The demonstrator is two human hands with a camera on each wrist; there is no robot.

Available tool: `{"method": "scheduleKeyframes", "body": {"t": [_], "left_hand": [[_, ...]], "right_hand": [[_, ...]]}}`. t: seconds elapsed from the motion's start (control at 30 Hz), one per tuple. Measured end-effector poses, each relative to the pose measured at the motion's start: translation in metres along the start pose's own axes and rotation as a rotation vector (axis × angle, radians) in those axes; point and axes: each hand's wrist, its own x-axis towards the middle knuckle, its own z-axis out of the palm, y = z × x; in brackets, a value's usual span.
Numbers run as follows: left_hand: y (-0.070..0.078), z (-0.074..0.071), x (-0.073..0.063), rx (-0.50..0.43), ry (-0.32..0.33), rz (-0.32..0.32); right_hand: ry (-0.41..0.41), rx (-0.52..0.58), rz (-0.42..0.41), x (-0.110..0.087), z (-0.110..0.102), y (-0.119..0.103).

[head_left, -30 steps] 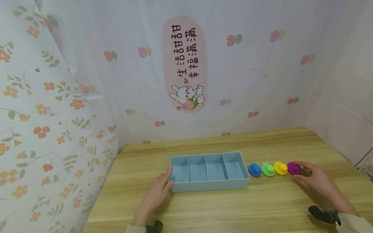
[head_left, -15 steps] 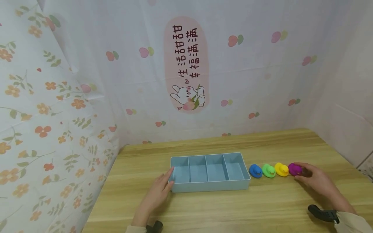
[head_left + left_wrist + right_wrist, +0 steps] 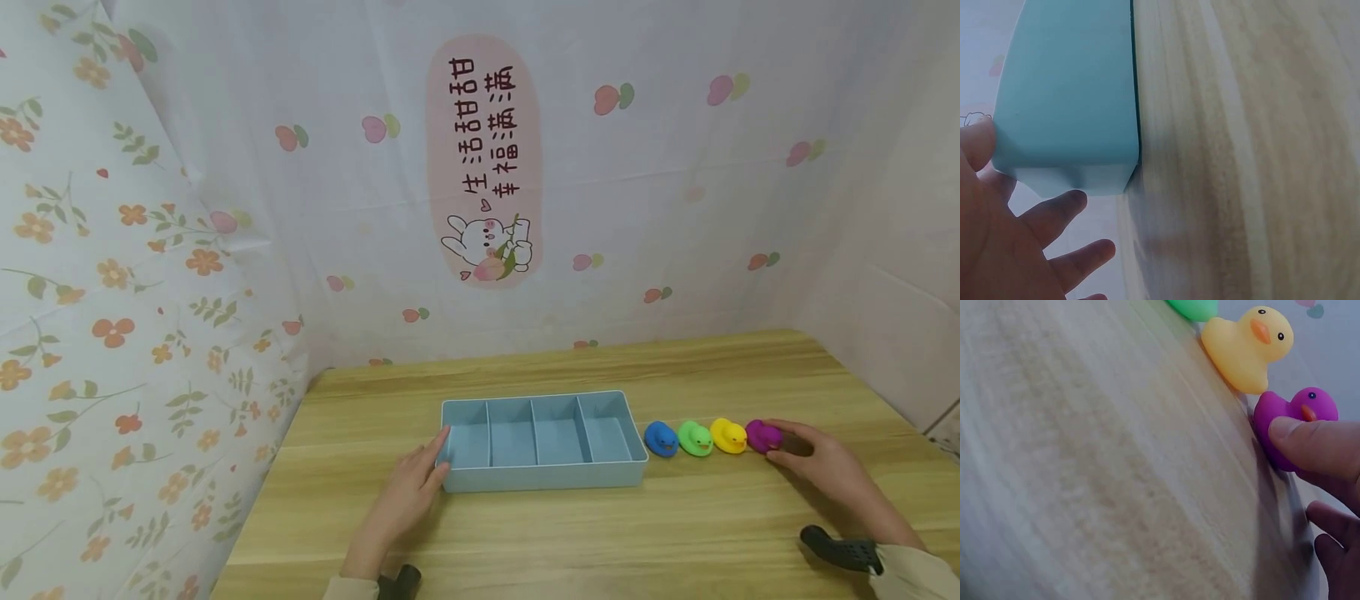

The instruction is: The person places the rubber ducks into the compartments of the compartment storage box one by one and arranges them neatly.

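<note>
Pinching the rounded purple rubber-looking duck [image 3: 763, 436], your right hand [image 3: 823, 467] had it by its sides at the row's right end, next to the smooth yellow rubber-looking duck [image 3: 728, 436]. Your left hand [image 3: 408, 487] lay spread against the left end of the pale-blue four-compartment plastic-looking tray [image 3: 543, 478], probably to stop it sliding on the wood-grain tabletop [image 3: 585, 542].

Soft light casts a faint shadow beneath the right hand [image 3: 828, 467]; wrist views blur the tabletop [image 3: 1116, 462].
</note>
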Motion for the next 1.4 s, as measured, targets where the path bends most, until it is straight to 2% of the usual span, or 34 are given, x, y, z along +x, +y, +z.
{"method": "scheduleKeyframes", "body": {"t": [0.17,0.57,0.8,1.03,1.17,1.4], "left_hand": [[0.0,0.0,-0.001,-0.001,-0.006,-0.012],[0.001,0.0,-0.001,0.012,0.003,-0.005],[0.004,-0.002,-0.002,0.007,0.004,-0.027],[0.005,-0.002,-0.002,-0.005,0.02,-0.002],[0.004,-0.001,-0.001,-0.007,0.028,0.008],[0.002,0.001,-0.001,-0.042,0.017,0.002]], "right_hand": [[-0.019,0.011,0.004,0.001,-0.001,0.0],[0.012,0.053,0.028,0.001,0.003,0.004],[0.028,0.076,0.018,-0.002,0.002,0.006],[0.029,0.096,0.042,-0.003,-0.002,0.009],[0.069,0.081,0.016,-0.004,-0.003,0.009],[0.087,0.133,-0.026,-0.007,-0.008,0.005]]}}
